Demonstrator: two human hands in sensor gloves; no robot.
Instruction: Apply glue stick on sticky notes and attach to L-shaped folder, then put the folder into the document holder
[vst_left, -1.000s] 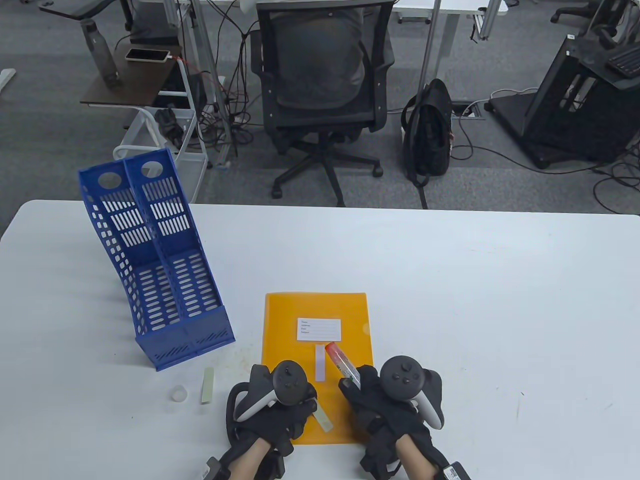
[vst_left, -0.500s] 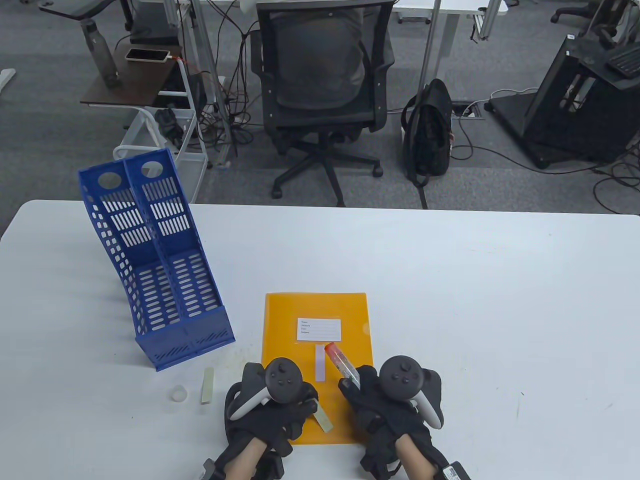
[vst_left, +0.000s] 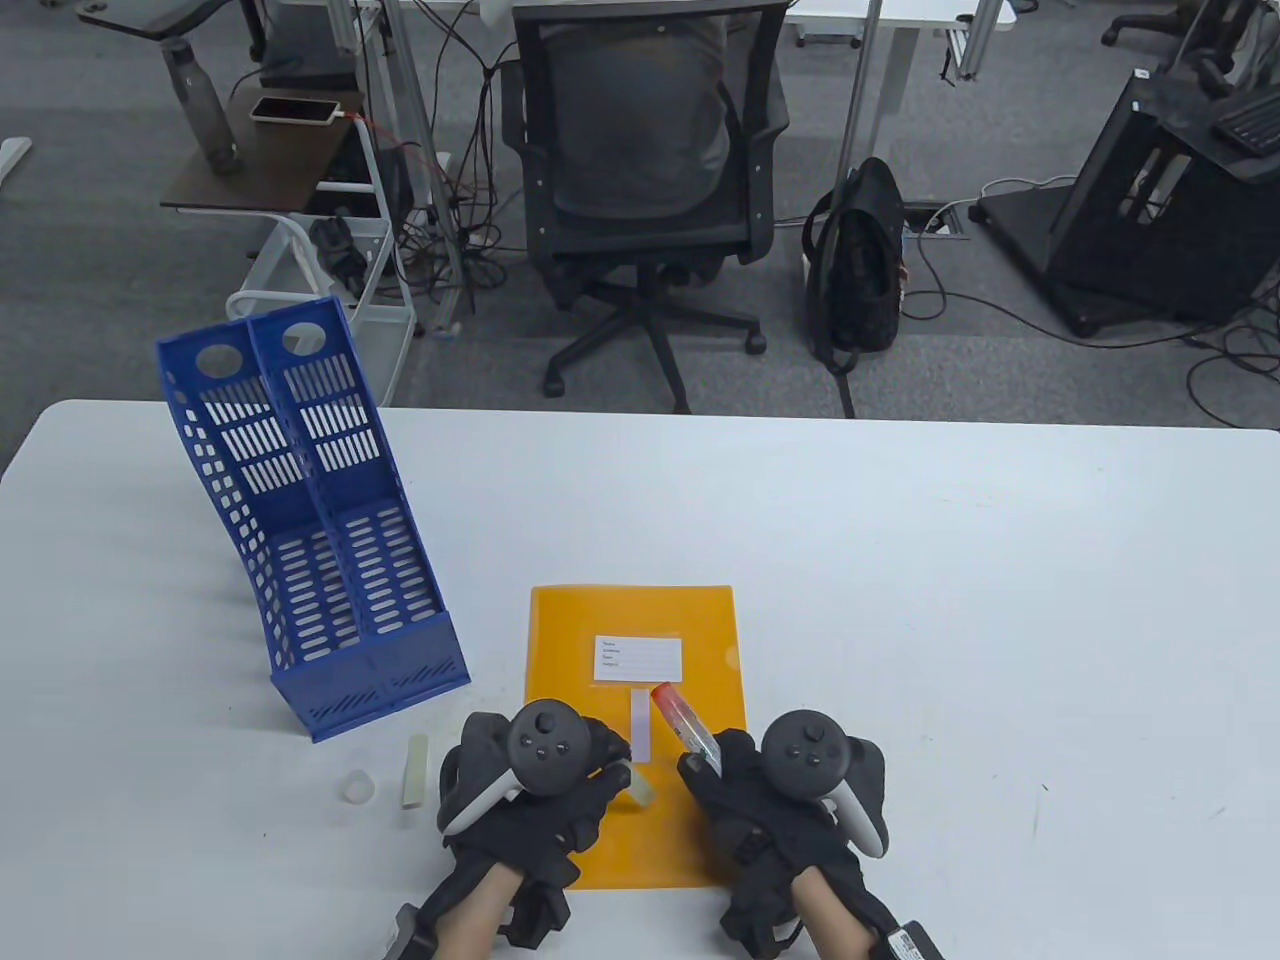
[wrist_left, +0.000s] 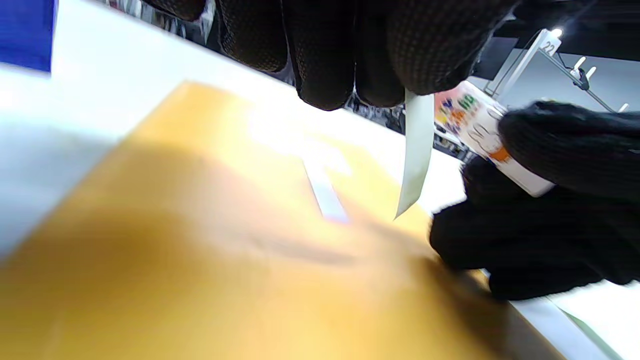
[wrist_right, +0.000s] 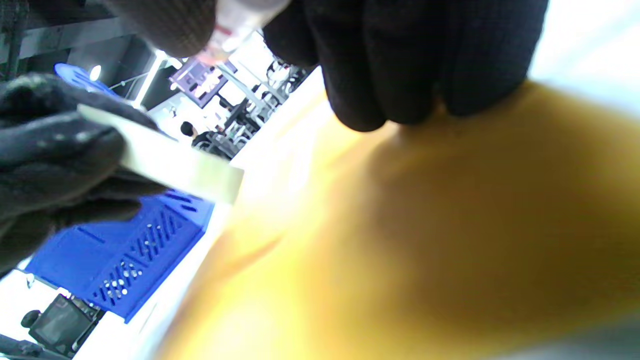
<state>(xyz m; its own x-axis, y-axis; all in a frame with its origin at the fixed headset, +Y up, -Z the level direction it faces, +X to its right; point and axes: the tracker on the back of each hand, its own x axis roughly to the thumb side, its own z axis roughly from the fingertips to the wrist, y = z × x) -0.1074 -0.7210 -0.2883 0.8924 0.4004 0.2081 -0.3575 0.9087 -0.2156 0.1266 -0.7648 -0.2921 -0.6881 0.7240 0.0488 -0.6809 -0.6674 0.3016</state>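
Presently the left hand (vst_left: 530, 790) pinches a pale sticky note (wrist_left: 417, 150) by one end, fingertips clamped so the strip hangs free above the orange folder (vst_left: 600, 620), presumably to bring it to the glue. At its 3 o'clock, the right hand (vst_left: 770, 800) grips the uncapped glue stick (vst_left: 683, 722), tip toward 11 o'clock. The blue document holder (vst_left: 320, 560) stands empty at the folder's 10 o'clock; filing appears some way off.

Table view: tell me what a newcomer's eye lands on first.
The orange folder lies flat at the table's near edge, with two black-gloved hands over its lower part. The left hand pinches a pale sticky note, and the right hand holds a glue stick. A tall blue document holder stands at the left.
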